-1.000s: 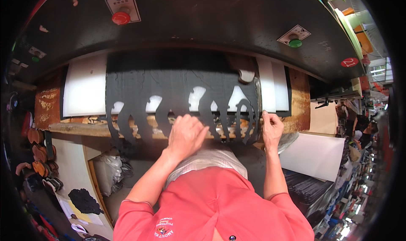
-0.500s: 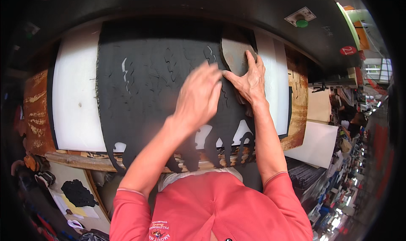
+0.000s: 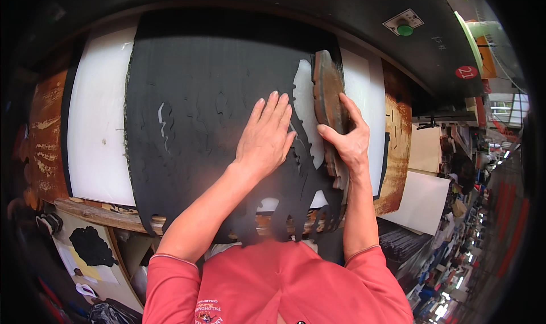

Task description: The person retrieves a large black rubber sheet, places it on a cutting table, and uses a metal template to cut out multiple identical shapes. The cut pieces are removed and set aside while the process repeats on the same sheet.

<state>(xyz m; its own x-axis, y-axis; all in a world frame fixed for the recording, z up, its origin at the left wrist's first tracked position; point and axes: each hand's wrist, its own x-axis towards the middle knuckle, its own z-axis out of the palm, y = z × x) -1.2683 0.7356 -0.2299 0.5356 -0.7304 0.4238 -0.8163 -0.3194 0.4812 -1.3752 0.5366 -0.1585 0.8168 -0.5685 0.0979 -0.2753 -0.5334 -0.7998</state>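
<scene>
A black sheet (image 3: 190, 62), probably fabric or foam, lies over a white board (image 3: 96, 113). My left hand (image 3: 263, 133) rests flat on the sheet, fingers straight and pointing away from me. At the sheet's right side my right hand (image 3: 352, 145) grips a long, curved, brownish metal cutting die (image 3: 330, 94) by its right edge, thumb on the near face. The die is tilted up on edge. Just left of it a long, scalloped opening (image 3: 304, 85) in the sheet shows white. Thin wavy cuts mark the sheet, and its near edge is left in ragged strips.
A dark machine beam (image 3: 256, 0) with a green button (image 3: 404, 30) spans the far side. Worn wooden board (image 3: 395, 153) shows at the right. At the lower left, a black scrap pile (image 3: 94, 246) sits on a side table. White sheets (image 3: 418, 202) stand at the right.
My right hand has shifted right and toward me, tipping the die up from lying flatter, and the scalloped white opening now shows. My left hand has flattened onto the sheet.
</scene>
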